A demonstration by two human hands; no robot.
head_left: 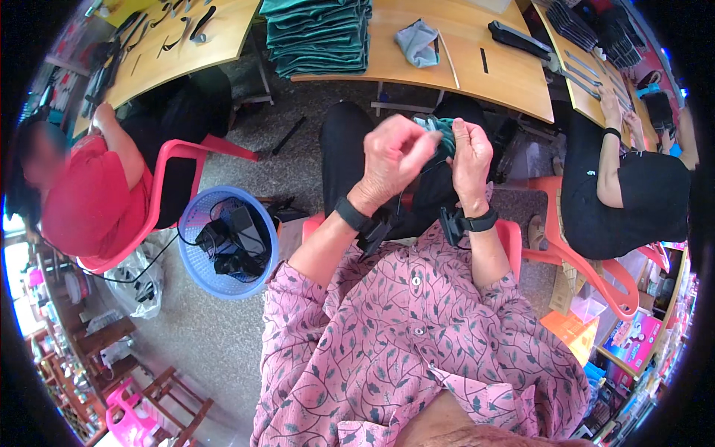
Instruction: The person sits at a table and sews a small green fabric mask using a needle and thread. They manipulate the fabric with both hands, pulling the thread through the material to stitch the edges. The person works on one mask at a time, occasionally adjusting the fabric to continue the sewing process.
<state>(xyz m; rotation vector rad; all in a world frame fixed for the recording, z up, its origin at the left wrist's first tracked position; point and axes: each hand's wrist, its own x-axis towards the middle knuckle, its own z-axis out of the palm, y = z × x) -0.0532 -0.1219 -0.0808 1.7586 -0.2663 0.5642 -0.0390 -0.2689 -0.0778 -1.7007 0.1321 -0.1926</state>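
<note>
I've the right hand [471, 155] pinching cloth [446, 132] by the tabletop's [500, 88] near edge — likely steadying it; left hand [396, 153] curled, hold unclear.

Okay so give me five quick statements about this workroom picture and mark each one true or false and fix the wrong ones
1. The right hand pinches dark green fabric. True.
2. The basket beside the person is red. False: the basket is blue.
3. A stack of teal cloth sits on the table ahead. True.
4. A black strap is on the left wrist only. False: the right wrist has one too.
5. The grey cloth lies to the right of the stack. True.
</note>
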